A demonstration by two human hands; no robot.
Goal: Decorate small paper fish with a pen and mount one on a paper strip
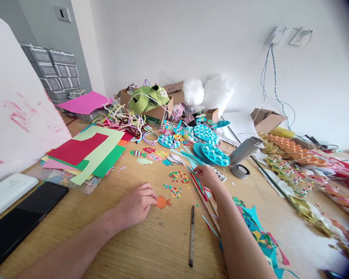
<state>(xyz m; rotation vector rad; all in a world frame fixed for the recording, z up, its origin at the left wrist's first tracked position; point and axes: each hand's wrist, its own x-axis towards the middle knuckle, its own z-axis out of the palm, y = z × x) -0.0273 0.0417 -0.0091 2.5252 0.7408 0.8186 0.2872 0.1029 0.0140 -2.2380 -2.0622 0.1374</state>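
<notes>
My left hand (139, 201) rests on the table with its fingers curled, its fingertips closed on the edge of an orange paper fish (163, 202). My right hand (207, 176) reaches over a bundle of narrow coloured paper strips (202, 190), fingertips pressed together; what they hold, if anything, is too small to make out. Past the orange fish lie small piles of paper confetti (178, 177). Decorated paper fish (154, 157) in several colours sit farther back. A black pen (192, 236) lies between my forearms.
Coloured paper sheets (84, 151) are stacked at left, near a black phone (26, 221) and a white power bank (11, 193). Blue wavy card discs (211, 154) and a leaning steel flask (246, 151) stand behind my right hand. Paper scraps (258, 228) lie beside my right forearm.
</notes>
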